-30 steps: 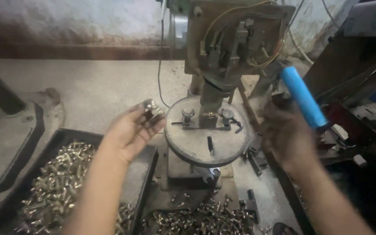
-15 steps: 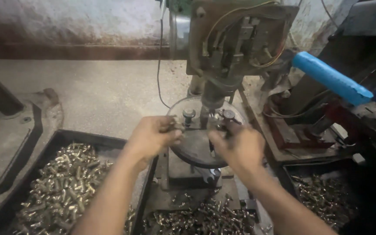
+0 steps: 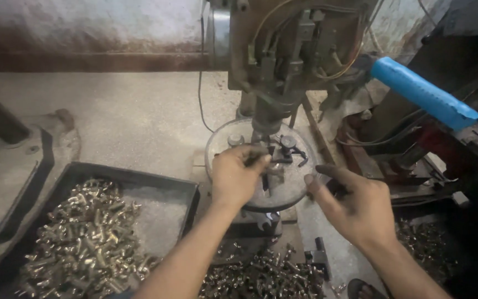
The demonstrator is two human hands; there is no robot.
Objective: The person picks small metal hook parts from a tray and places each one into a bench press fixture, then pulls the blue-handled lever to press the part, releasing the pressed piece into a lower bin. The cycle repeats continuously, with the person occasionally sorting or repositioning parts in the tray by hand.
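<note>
left hand [image 3: 238, 176] stayed on the round press table [image 3: 300, 191], fingers pinched on a small dark part under the ram | right hand [image 3: 360, 207] had drawn back off the table, fingers loosely spread, empty | blue lever handle [image 3: 424, 93] untouched | part judged seated

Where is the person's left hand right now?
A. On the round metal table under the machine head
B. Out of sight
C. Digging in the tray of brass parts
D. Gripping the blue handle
A: the left hand rests on the round table, fingers at the fixture below the machine head.
</note>
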